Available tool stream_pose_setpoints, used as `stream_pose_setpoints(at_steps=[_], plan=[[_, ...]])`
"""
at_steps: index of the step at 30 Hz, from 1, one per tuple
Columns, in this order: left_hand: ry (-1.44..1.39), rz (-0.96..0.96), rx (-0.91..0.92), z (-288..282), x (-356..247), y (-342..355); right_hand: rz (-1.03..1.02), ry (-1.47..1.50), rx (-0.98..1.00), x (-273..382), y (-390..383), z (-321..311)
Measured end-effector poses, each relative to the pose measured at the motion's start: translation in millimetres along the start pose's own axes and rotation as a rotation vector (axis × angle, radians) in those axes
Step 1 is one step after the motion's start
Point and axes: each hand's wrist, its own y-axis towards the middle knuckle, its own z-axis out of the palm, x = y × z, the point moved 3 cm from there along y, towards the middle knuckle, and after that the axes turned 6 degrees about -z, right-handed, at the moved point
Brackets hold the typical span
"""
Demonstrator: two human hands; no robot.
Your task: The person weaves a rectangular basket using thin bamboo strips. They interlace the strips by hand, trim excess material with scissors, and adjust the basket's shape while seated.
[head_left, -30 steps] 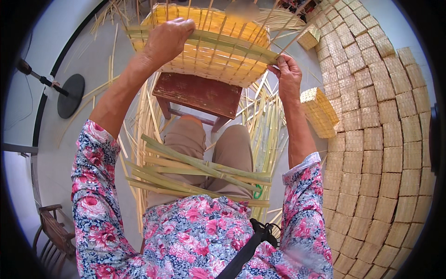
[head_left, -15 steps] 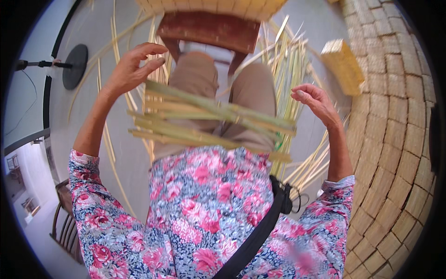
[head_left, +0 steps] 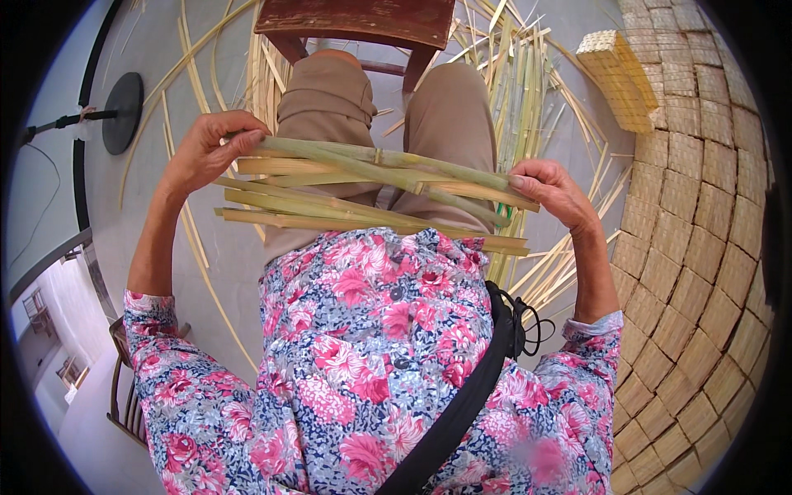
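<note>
A green bamboo strip lies crosswise over my thighs, on top of a loose bunch of flat green and tan strips. My left hand pinches its left end between thumb and fingers. At the opposite end, my right hand has thumb and fingers closed on the same strip. The lower strips of the bunch rest untouched across my lap, close to the hem of my flowered shirt.
Ahead of my knees stands a red-brown wooden stool. Long split strips litter the floor on both sides. A yellow woven block sits beside rows of woven tan pieces at right. A black round stand base is at left.
Both hands, raised and empty before, have come to the strip's ends and closed on it. The view has shifted, and the yellow woven piece above the stool is out of sight.
</note>
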Motion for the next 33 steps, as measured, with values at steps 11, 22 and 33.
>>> stream_pose_setpoints(at_steps=[11,22,33], plan=[[0.599,0.538,-0.195,9,-46,-16,0.053,0.157,-0.037,-4,1,4],[0.529,0.332,-0.229,20,-50,-8,-0.007,0.166,-0.053,-11,5,4],[0.557,0.429,-0.151,24,-55,-13,-0.144,0.136,-0.192,-1,8,3]])
